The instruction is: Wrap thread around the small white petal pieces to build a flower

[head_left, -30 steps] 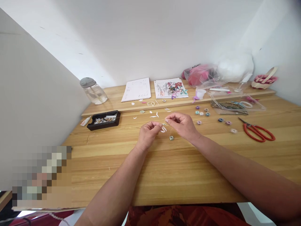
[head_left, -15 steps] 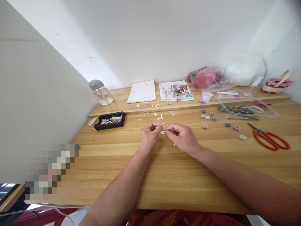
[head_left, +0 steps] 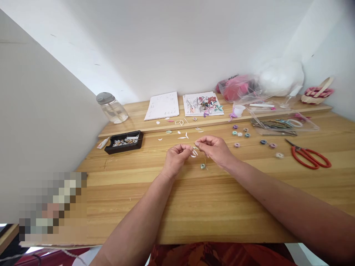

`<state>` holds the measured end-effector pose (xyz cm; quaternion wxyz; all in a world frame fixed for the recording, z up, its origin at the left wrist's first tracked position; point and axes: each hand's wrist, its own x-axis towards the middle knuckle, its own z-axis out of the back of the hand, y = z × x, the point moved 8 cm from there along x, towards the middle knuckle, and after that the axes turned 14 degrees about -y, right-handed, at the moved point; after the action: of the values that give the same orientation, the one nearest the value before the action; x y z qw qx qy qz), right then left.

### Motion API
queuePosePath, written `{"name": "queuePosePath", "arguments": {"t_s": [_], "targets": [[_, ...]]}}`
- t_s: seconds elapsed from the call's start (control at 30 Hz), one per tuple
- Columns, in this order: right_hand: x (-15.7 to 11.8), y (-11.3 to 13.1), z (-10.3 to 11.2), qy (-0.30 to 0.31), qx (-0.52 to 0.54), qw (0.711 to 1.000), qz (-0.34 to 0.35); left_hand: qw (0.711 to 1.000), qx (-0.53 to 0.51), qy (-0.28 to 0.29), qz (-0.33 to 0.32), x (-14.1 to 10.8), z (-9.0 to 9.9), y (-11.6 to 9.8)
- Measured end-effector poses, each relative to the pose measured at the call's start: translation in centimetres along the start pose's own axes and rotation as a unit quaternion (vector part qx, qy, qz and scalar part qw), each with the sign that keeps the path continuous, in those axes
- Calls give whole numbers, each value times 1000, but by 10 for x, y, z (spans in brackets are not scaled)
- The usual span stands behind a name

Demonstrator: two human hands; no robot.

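My left hand [head_left: 177, 159] is closed, thumb and forefinger pinching a small white leaf-shaped piece [head_left: 193, 153] with a touch of pale green at its top. To the right of it and slightly higher, my right hand [head_left: 215, 148] is pinched closed on a fine thread, most of it too thin to follow. A pale yellowish strand hangs below the right fingers, near a green thread bobbin [head_left: 202, 166] on the table. Beyond the hands lie white paper cut-outs [head_left: 183, 136] and a green-edged leaf shape [head_left: 169, 132].
A black tray of beads [head_left: 124, 142] and a glue tube [head_left: 103, 143] lie to the left. Several bobbins [head_left: 240, 135], a clear plastic box [head_left: 313, 125] and red-handled scissors [head_left: 307, 156] are at right. On the raised shelf stand a jar [head_left: 112, 108], papers [head_left: 162, 106] and a basket [head_left: 317, 92].
My right hand has moved up and away from the left, opening a small gap between them. More of the white piece and the green bobbin now shows. The whole view has shifted slightly.
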<state>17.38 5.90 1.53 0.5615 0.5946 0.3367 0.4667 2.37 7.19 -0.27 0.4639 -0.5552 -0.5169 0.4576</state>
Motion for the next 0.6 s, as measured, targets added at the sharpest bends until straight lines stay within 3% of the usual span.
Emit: {"name": "queuePosePath", "arguments": {"t_s": [0.1,0.2,0.27,0.37,0.5,0.6], "targets": [[-7,-21,-12,21,60,989,-132,1000,-28,-7,-4,2,2,2],[-18,-21,-20,34,55,988,-138,998,-49,-35,-9,4,6,2],[-23,-14,-23,41,20,994,-96,996,-57,-61,-10,5,10,2],[-28,5,-20,32,-61,997,24,995,-53,-85,-19,6,13,0],[-33,36,-11,-6,-138,971,196,996,-26,-82,-34,5,13,-4],[-32,50,-5,-23,-157,955,251,997,-2,-62,-37,4,10,-5]]}}
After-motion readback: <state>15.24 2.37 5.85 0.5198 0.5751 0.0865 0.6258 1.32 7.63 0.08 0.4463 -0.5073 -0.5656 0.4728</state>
